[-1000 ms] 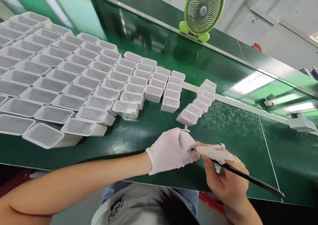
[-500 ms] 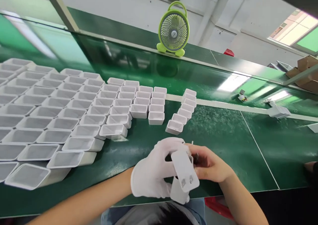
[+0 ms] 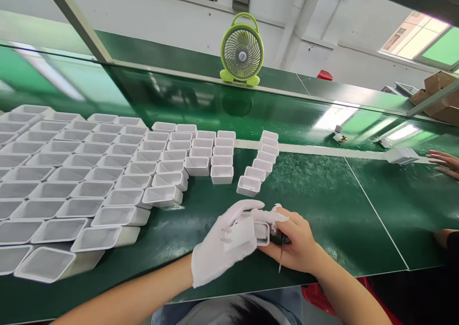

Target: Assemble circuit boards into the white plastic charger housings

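Note:
My left hand (image 3: 222, 246), in a white glove, grips a small white plastic housing (image 3: 258, 233) low over the green table (image 3: 322, 210), its index finger stretched forward. My right hand (image 3: 294, 241), bare apart from a white finger cot, closes on the same housing from the right and also pinches a thin dark brush (image 3: 281, 258) that points down toward me. A short diagonal row of white housings (image 3: 258, 169) stands just beyond my hands.
Many open white housings (image 3: 89, 172) fill the left of the table in rows. A green desk fan (image 3: 242, 52) stands on the far ledge. Another person's hands (image 3: 444, 162) rest at the right edge near a white part (image 3: 401, 155). Cardboard boxes (image 3: 437, 95) sit far right.
The housing has been lowered from a raised, tilted position down to the table surface between both hands. The view has shifted slightly, and another person's hand has appeared at the right.

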`<state>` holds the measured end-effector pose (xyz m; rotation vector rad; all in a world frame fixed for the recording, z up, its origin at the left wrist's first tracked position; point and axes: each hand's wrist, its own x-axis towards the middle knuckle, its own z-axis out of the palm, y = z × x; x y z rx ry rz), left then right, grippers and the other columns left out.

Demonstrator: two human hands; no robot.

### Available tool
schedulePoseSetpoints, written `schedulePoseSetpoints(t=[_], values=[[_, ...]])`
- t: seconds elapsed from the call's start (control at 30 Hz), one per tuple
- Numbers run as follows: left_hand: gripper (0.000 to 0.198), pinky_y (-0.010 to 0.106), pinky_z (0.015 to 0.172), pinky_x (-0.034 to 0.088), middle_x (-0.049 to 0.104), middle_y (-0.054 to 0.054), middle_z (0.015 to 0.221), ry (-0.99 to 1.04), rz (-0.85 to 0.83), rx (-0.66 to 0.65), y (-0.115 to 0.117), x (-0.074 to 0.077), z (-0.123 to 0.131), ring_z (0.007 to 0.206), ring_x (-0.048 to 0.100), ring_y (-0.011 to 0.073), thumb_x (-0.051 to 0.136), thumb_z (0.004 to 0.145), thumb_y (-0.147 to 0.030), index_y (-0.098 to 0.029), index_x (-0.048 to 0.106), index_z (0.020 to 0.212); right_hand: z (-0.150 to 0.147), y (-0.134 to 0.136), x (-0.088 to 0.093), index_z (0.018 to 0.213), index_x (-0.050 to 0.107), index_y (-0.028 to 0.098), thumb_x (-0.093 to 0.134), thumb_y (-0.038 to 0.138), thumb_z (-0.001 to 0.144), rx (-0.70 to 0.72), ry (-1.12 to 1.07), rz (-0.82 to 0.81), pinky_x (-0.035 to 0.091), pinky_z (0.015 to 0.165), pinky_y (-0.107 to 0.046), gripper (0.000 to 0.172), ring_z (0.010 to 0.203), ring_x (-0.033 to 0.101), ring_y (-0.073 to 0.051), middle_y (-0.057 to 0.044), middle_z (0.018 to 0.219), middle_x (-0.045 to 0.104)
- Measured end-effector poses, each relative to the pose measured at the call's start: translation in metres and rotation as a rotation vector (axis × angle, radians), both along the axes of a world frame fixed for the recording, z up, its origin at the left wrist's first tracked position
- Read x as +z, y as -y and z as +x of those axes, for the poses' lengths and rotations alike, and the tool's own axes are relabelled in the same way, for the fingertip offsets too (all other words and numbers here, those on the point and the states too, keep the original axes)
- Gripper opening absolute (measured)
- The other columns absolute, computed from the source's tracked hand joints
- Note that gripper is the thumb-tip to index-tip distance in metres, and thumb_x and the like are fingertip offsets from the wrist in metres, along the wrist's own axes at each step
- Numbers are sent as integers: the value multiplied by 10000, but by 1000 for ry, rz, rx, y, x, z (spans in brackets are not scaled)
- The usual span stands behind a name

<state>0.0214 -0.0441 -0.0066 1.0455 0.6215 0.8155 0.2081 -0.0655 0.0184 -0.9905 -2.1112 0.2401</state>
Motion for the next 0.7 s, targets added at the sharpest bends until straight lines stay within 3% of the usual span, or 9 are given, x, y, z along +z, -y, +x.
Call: schedulePoseSetpoints(t=[0.1,0.17,0.23,0.33,0.47,0.53,0.63,0.7], values=[[550,473,952,572,683,170,1221,58,8,-109,-3,5,-1,1109,679,336,704,849,-595,-182,662,1210,2,-1,-1,891,579,203,584,423,998,10,-14,-45,379,502,-240,244,572,393,-120,50,646,453],[556,405,833,599,684,155,1154,89,-47,-108,-5,4,0,1015,686,294,692,853,-610,-171,656,1193,7,-1,1,791,521,212,533,472,1012,3,-107,-106,391,523,-254,341,596,418,-128,37,646,458],[565,349,718,600,686,118,1036,102,-117,-79,-5,2,0,903,681,251,739,819,-597,-176,647,1185,15,-2,3,808,560,203,432,413,1055,-48,-261,-144,450,586,-285,349,632,484,-145,9,674,502],[566,351,731,604,672,81,949,108,-135,-35,-6,0,0,875,669,233,804,776,-550,-188,644,1179,26,-2,3,956,704,191,311,354,1087,-158,-425,-109,532,700,-365,445,719,615,-196,-51,764,608],[526,382,810,589,685,80,956,13,-48,55,-8,3,-1,878,662,233,795,789,-528,-197,644,1168,27,4,0,951,739,198,335,477,1069,-175,-615,9,521,481,-320,505,620,637,-202,-62,747,661],[504,379,822,581,687,75,968,-36,-66,121,-10,4,0,884,658,229,799,784,-518,-194,642,1137,24,10,0,960,740,202,427,403,1058,-145,-604,-58,531,435,-313,385,637,670,-215,-63,733,695],[490,354,786,579,688,65,987,-36,-135,207,-13,2,3,896,657,222,801,775,-515,-191,632,1101,20,19,1,1089,722,224,580,175,981,-157,-459,-162,630,512,-337,185,792,742,-248,-68,855,771],[446,334,764,572,688,56,982,-43,-133,243,-14,2,5,873,656,206,789,788,-500,-186,635,1064,19,22,1,1194,693,245,641,35,895,-179,-334,-89,680,604,-345,369,855,763,-240,-55,982,792]])
